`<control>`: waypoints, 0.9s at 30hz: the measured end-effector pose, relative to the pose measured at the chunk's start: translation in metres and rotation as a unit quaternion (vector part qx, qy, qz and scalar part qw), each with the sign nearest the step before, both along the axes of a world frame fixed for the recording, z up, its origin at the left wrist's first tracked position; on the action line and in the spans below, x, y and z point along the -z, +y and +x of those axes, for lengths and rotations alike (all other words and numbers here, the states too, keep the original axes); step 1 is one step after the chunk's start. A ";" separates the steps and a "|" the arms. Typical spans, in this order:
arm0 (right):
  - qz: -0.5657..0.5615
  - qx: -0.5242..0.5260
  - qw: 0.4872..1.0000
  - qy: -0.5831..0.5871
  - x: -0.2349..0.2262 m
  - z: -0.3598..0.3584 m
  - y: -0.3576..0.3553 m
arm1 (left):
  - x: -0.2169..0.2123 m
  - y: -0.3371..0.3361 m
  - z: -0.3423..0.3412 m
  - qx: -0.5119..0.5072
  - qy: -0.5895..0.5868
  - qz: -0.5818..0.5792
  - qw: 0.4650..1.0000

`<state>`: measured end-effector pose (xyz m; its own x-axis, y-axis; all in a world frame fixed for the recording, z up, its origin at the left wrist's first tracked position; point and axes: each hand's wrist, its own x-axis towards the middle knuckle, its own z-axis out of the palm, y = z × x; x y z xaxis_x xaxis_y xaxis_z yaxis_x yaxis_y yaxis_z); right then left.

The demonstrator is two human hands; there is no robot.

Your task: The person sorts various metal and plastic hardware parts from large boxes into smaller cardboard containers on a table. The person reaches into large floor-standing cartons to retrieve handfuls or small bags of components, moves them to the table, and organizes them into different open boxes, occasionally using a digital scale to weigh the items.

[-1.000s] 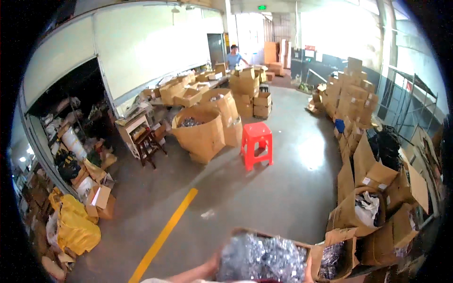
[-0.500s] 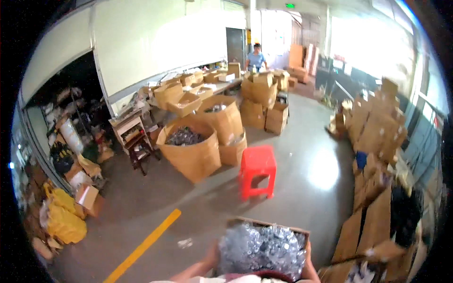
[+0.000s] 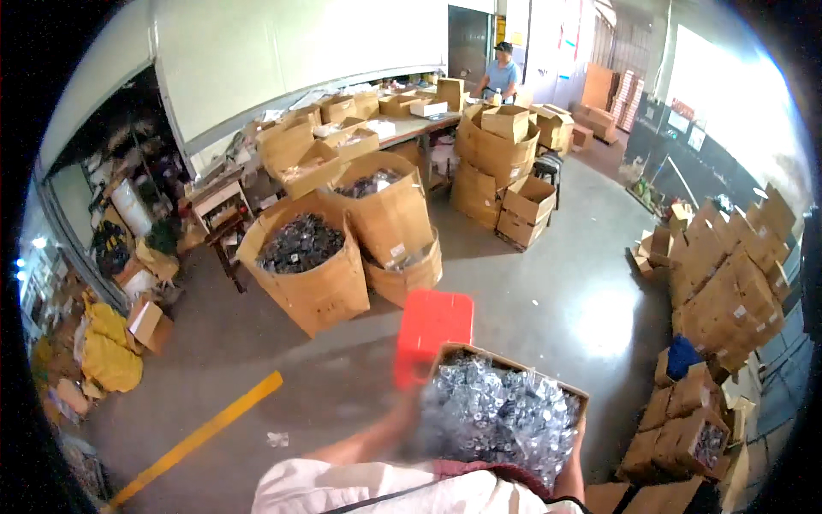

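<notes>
- Two hands carry one open cardboard box [image 3: 505,411], heaped with small shiny silver packets, right against the person's chest.
- The left hand [image 3: 409,403] is blurred at the box's left wall, so whether its fingers are clamped there can't be told. The right hand [image 3: 575,463] grips the box's right side from below.
- The red plastic stool [image 3: 432,330] stands on the floor just beyond the box, partly hidden by it. Looks like an easy trip, since the load blocks the view down.
- The heaped packets could slide off if the box tilts.
- Beyond the stool, two round cardboard drums [image 3: 312,265] hold dark parts, with small white labels low on their sides.
- Left of the stool, a yellow stripe [image 3: 201,437] crosses the floor.
</notes>
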<state>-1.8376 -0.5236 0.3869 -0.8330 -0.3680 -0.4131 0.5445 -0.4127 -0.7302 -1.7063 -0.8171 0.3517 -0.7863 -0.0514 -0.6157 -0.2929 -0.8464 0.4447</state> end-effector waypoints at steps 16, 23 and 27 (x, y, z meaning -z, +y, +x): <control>0.008 -0.190 0.979 -0.074 0.023 -0.552 -0.172 | 0.073 -0.089 -0.422 -0.203 0.113 -0.045 0.971; 0.027 -0.226 0.971 -0.072 0.011 -0.750 -0.307 | 0.019 -0.209 -0.609 -0.254 0.027 -0.041 0.966; -0.042 -0.269 0.958 -0.086 0.026 -0.884 -0.392 | -0.012 -0.277 -0.718 -0.262 0.043 0.034 0.963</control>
<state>-2.7221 -0.9158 0.3610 -0.4351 -0.7635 -0.4772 0.8044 -0.0915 -0.5870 -2.4248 -1.0946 0.3639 -0.7117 -0.4174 -0.5651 0.2184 -0.8959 0.3868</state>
